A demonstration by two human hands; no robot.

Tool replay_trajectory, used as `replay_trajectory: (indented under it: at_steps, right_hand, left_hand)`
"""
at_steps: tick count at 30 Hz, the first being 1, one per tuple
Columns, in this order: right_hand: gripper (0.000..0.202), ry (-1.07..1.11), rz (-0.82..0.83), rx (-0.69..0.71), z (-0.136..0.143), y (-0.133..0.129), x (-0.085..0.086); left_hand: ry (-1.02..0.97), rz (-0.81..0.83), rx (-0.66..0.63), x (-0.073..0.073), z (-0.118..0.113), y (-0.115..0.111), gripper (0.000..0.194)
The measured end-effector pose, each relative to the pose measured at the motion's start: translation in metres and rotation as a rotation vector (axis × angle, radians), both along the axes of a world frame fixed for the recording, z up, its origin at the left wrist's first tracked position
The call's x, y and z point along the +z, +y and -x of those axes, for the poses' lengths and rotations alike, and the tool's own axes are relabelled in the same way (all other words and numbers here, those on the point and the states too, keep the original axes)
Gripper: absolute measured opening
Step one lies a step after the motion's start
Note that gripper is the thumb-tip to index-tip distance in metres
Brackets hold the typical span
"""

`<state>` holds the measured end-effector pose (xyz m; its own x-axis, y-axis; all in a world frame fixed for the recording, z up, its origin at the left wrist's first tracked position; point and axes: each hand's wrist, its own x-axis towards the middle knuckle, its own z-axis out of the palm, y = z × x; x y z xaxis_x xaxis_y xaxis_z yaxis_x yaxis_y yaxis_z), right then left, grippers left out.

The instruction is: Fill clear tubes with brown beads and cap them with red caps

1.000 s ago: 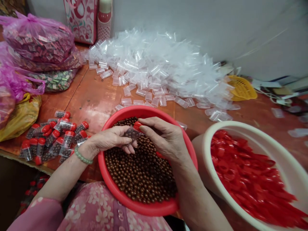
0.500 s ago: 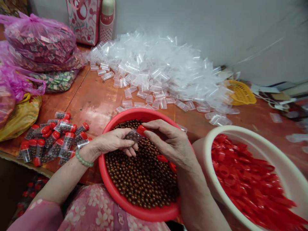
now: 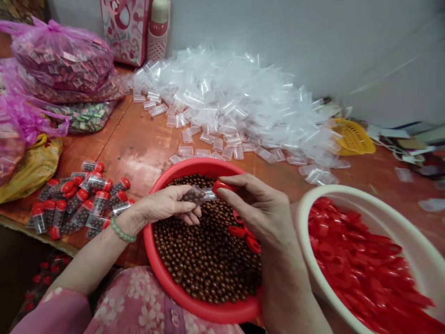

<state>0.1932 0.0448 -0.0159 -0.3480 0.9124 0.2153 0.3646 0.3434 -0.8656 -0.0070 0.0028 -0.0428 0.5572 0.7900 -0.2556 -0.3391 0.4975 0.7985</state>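
Note:
My left hand (image 3: 174, 204), a green bead bracelet at its wrist, pinches a small clear plastic tube (image 3: 209, 194) partly filled with brown balls. The tube lies on its side with its mouth to the right. In my right hand (image 3: 252, 199) a red cap (image 3: 221, 186) is held between thumb and fingertips, just right of the tube's mouth. Both hands are over a red basin (image 3: 163, 297) of shiny brown balls (image 3: 205, 260). Several loose red caps (image 3: 243, 236) lie on the balls, under my right hand.
A cream tub (image 3: 302, 222) of red caps (image 3: 361, 264) stands at the right. Capped, filled tubes (image 3: 83, 199) lie at the left. Behind are heaped clear tubes (image 3: 225, 102), a yellow basket (image 3: 354, 137), pink bags (image 3: 62, 60), a flask (image 3: 158, 35) and a patterned bag (image 3: 124, 30).
My right hand has moved a little to the right with the red cap, away from the tube, whose clear end now shows. My left hand has stayed nearly in place.

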Motion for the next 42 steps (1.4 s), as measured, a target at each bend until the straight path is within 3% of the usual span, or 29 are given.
replay_trajectory:
  at_steps: [3, 8, 14, 21, 29, 37, 42]
  right_hand:
    - [0.017, 0.19, 0.126, -0.108, 0.016, -0.006, -0.007]
    - [0.018, 0.221, 0.135, -0.129, 0.032, -0.013, -0.014]
    - [0.015, 0.23, 0.168, -0.109, 0.03, -0.011, -0.017]
    - [0.013, 0.257, 0.128, -0.165, 0.02, -0.007, -0.008]
    - [0.013, 0.089, -0.015, -0.008, 0.022, -0.003, -0.015]
    - [0.012, -0.223, -0.26, 0.092, 0.005, -0.003, 0.011]
    - [0.013, -0.227, -0.26, 0.061, 0.001, -0.001, 0.009]
  left_hand:
    - [0.0, 0.007, 0.008, 0.0, 0.0, 0.0, 0.029]
    - [0.007, 0.005, 0.033, -0.004, -0.002, 0.0, 0.028]
    - [0.037, 0.011, 0.033, -0.004, -0.003, 0.0, 0.026]
    - [0.033, 0.006, 0.08, -0.001, -0.002, 0.001, 0.02]
    - [0.069, -0.016, 0.039, -0.002, -0.002, 0.001, 0.018]
    - [0.141, -0.005, 0.053, 0.002, -0.004, 0.002, 0.003]
    - [0.136, -0.012, 0.042, 0.003, -0.004, 0.002, 0.004]
